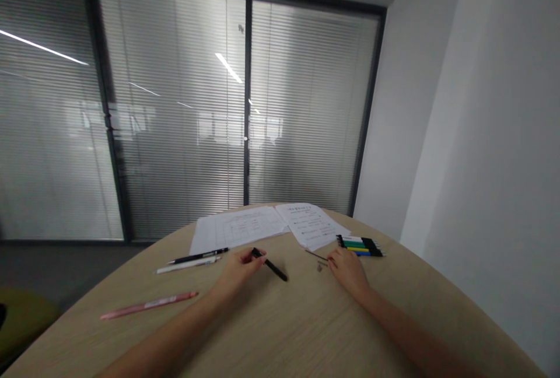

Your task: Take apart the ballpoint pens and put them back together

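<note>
Head view: our left hand (238, 270) pinches a black marker (272, 268) between fingertips, wrist low over the wooden tabletop (289, 331); our right hand (347, 270) rests there, fingers loosely together, just beside a thin black pen (315, 255).

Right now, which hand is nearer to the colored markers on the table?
The right hand is nearer, just in front of the colored markers. The left hand is farther away to their left, at the black pen.

I face slatted blinds (175, 104) behind a dark-framed glass partition (247, 104), with ceiling lights reflected; a white wall (481, 133) stands right, grey floor (65, 267) left of my round wooden table (297, 331).
</note>
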Action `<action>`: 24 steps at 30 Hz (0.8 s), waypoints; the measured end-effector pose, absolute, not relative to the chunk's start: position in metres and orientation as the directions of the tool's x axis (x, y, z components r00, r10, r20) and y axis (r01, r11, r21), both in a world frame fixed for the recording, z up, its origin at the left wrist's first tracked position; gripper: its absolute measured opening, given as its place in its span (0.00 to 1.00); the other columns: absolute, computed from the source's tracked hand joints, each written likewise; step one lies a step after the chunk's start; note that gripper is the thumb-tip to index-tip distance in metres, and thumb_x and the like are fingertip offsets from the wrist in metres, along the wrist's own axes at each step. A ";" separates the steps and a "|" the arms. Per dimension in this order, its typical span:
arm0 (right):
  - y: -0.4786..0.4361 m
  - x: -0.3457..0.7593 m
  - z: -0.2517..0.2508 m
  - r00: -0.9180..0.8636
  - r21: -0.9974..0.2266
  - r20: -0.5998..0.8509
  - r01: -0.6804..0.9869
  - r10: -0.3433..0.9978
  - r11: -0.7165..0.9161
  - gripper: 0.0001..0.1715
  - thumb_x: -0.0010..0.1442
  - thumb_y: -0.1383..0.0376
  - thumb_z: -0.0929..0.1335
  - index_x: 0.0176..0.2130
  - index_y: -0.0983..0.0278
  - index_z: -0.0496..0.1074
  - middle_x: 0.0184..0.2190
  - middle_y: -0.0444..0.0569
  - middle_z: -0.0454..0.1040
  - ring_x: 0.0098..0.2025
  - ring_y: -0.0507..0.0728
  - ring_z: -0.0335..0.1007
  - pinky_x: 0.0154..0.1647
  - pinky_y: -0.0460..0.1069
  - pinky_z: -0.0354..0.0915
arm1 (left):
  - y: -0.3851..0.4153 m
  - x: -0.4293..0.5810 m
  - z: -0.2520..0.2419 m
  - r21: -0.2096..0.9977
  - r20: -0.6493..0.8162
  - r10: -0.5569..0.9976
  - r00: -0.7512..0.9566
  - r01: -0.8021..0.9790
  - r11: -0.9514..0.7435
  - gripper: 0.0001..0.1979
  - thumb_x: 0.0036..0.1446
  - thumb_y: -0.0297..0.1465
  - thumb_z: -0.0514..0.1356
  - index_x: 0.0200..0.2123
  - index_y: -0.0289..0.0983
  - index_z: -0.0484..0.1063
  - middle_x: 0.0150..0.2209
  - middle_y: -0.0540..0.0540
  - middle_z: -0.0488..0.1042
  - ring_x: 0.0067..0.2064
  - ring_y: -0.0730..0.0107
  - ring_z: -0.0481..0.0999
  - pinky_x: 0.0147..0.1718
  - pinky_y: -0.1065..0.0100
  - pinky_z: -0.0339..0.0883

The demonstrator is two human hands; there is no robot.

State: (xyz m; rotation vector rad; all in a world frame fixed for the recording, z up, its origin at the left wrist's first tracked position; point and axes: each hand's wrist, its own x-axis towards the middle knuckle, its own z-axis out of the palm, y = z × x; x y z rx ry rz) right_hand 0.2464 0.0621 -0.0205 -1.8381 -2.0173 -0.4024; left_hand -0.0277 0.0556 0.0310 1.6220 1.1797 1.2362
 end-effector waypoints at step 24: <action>0.056 0.240 -0.015 -0.138 -0.002 0.552 0.986 0.822 0.166 0.12 0.57 0.70 0.60 0.35 0.64 0.71 0.35 0.50 0.72 0.40 0.58 0.64 0.41 0.51 0.56 | 0.053 -0.030 0.045 0.910 0.325 0.933 0.157 0.217 -0.354 0.14 0.40 0.41 0.59 0.27 0.35 0.71 0.16 0.56 0.63 0.21 0.74 0.62 0.22 0.72 0.55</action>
